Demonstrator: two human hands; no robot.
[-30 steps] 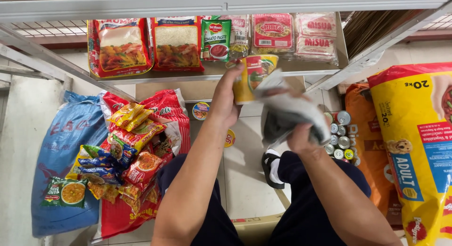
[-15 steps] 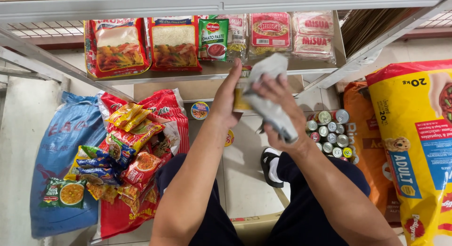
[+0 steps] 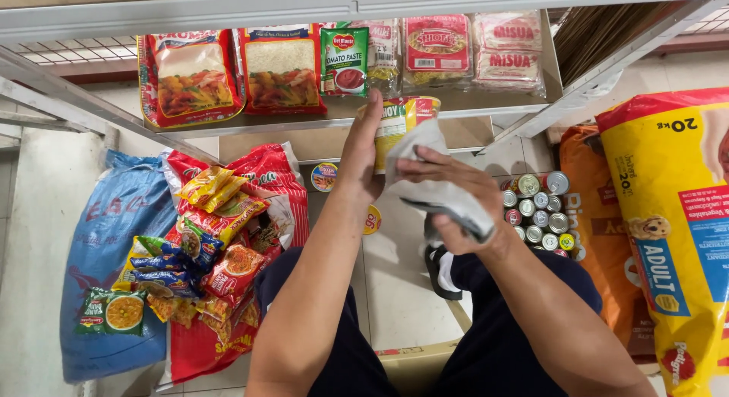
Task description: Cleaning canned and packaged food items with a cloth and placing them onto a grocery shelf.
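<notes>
Gripping the yellow packet (image 3: 401,123) in my left hand (image 3: 363,158), my right hand (image 3: 448,196) presses a grey cloth (image 3: 429,177) against it, fingers clenched.

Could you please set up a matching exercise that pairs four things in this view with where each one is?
Things:
1. grey cloth
2. small tins
3. tomato paste pouch
4. blue sack

Places:
A. on the metal shelf, among flat packets
B. on the floor at the far left, under snack packets
C. in the right hand, pressed against the packet held by the left hand
D. clustered on the floor beside the orange bag

Pairs: 1-C, 2-D, 3-A, 4-B
</notes>
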